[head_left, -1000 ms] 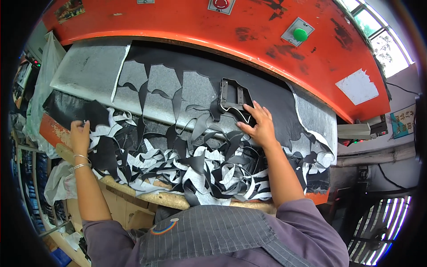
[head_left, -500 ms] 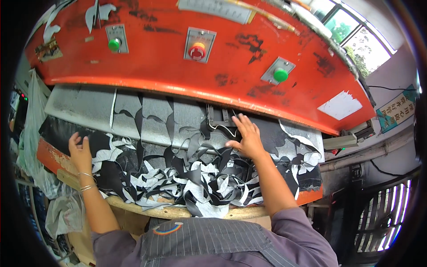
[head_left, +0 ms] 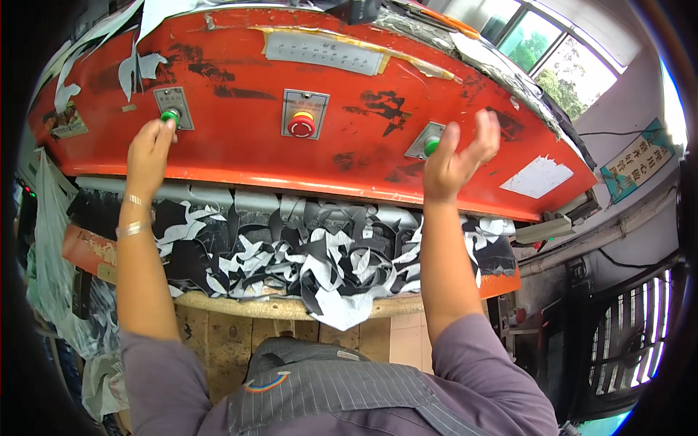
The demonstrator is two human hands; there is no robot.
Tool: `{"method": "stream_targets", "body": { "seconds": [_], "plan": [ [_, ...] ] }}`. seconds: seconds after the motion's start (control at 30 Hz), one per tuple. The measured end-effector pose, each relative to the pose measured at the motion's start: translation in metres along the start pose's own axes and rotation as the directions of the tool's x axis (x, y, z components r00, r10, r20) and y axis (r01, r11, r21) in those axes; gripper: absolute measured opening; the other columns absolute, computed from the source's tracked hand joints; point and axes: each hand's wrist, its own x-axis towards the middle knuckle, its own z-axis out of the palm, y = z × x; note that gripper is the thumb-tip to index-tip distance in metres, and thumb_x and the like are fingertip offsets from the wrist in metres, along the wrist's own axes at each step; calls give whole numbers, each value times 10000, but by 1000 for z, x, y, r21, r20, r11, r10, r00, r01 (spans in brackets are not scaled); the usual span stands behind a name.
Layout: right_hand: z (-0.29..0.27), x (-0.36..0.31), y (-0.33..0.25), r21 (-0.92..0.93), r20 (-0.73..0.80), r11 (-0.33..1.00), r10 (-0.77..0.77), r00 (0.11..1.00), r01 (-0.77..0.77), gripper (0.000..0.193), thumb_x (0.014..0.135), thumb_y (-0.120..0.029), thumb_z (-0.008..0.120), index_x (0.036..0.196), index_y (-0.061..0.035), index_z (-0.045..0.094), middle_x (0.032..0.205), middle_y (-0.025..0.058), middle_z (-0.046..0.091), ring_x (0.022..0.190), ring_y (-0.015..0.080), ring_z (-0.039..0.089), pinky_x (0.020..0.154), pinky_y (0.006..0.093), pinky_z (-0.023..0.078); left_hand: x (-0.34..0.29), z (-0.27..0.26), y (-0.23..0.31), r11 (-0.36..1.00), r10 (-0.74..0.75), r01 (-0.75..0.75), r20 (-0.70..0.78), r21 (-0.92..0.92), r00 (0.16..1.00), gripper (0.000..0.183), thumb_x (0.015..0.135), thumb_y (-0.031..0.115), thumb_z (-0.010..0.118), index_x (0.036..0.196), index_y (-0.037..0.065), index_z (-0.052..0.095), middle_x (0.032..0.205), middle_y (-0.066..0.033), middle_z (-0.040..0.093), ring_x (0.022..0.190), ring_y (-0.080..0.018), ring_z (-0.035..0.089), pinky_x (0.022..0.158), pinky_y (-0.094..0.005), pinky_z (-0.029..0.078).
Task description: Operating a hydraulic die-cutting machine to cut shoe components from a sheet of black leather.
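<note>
My left hand (head_left: 151, 151) is raised to the red machine front, its fingers curled together and a fingertip at the left green push button (head_left: 170, 116). My right hand (head_left: 462, 156) is up by the right green push button (head_left: 432, 144), partly covering it, with fingers and thumb apart and nothing held. I cannot tell whether that hand touches the button. Below both hands, a tangled heap of black and white cut material scraps (head_left: 327, 261) lies along the front of the machine bed, some hanging over its wooden edge (head_left: 240, 307).
A red emergency stop button (head_left: 302, 125) sits midway on the red panel (head_left: 240, 156). Plastic bags (head_left: 54, 240) hang at the left. At the right are a pipe (head_left: 574, 243) and a slatted black screen (head_left: 632, 334).
Both hands have risen from over the bed to the panel buttons. Less of the bed shows behind the panel's lower edge, and the strips and frame-like piece there are now hidden.
</note>
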Motion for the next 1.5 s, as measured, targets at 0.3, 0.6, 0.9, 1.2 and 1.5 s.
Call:
{"method": "stream_targets", "body": {
  "seconds": [0.3, 0.6, 0.9, 1.2, 1.5],
  "plan": [
    [-211, -95, -77, -265, 951, 932, 210, -228, -249, 788, 609, -407, 844, 1203, 4, 530, 1138, 174, 528, 1019, 374, 563, 874, 432, 480, -220, 58, 99, 999, 3, 21, 595, -32, 804, 209, 800, 274, 705, 796, 65, 703, 784, -121, 638, 743, -315, 611, 680, -387, 495],
    [-202, -126, -65, -257, 962, 956, 267, 55, -143, 506, 550, -221, 838, 970, -72, 599, 945, 107, 595, 926, 296, 599, 778, 385, 508, -224, 96, 106, 991, 32, -89, 459, 104, 888, 217, 764, 235, 685, 693, 38, 629, 726, -135, 588, 720, -341, 570, 653, -429, 458],
    [-87, -66, 18, -255, 966, 818, 195, -169, -516, 650, 748, -503, 728, 1215, -66, 614, 1178, 178, 612, 1099, 329, 583, 913, 419, 476, -145, 73, 105, 937, -273, 329, 839, 119, 471, 192, 794, 195, 700, 832, 8, 719, 731, -110, 677, 633, -214, 639, 608, -309, 496],
    [69, -136, 64, -132, 974, 936, 62, -216, -326, 737, 639, -425, 818, 1245, -95, 556, 1293, 217, 432, 1223, 384, 407, 976, 433, 440, -64, 220, 63, 460, -398, 844, 786, -275, 473, 514, 854, 21, 599, 1341, -20, 440, 1233, -137, 553, 831, -149, 629, 689, -257, 505],
    [-18, -117, 25, -60, 994, 572, -43, -103, -818, 749, 697, -517, 786, 1204, -6, 577, 1315, 316, 364, 1224, 484, 390, 1039, 466, 364, -62, 253, 92, 388, -261, 868, 866, -310, 426, 529, 752, -40, 706, 1240, 1, 504, 1030, -38, 626, 884, -131, 607, 815, -277, 519]
  ]
}}
